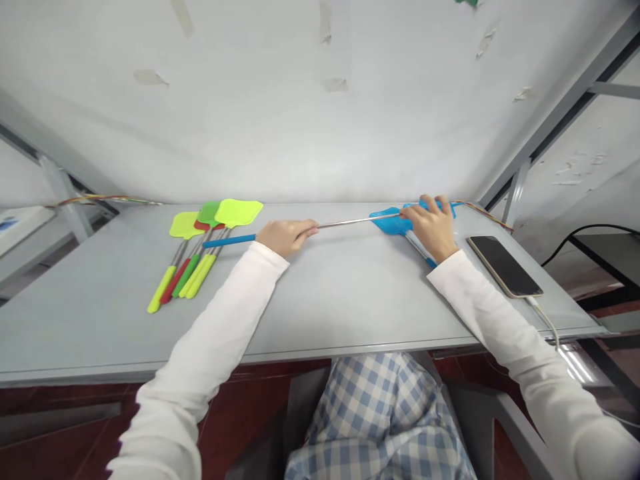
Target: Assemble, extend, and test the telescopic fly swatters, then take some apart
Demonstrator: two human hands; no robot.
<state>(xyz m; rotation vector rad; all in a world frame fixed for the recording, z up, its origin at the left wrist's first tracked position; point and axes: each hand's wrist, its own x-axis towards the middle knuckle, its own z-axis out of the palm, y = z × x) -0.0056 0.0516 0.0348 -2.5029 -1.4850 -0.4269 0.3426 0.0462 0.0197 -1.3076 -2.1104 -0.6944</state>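
My left hand point(285, 237) is closed around a blue fly swatter point(345, 223), where its blue handle meets the thin metal shaft. At the other end, my right hand point(433, 230) grips the shaft close to the blue head, which the fingers partly cover. The swatter is stretched out sideways above the table, its handle pointing left. Under and beside my right hand lies a second blue swatter point(393, 224), its shaft and handle partly hidden by that hand. To the left rests a group of yellow-green point(239, 212), green point(209, 213) and red point(175, 280) swatters, handles toward me.
A phone point(505, 265) with a white cable point(545, 317) plugged in lies at the right end of the grey table point(340, 307). Behind the table stands a white wall point(280, 133) with tape scraps. Thin coloured wires point(107, 197) run along the back corners.
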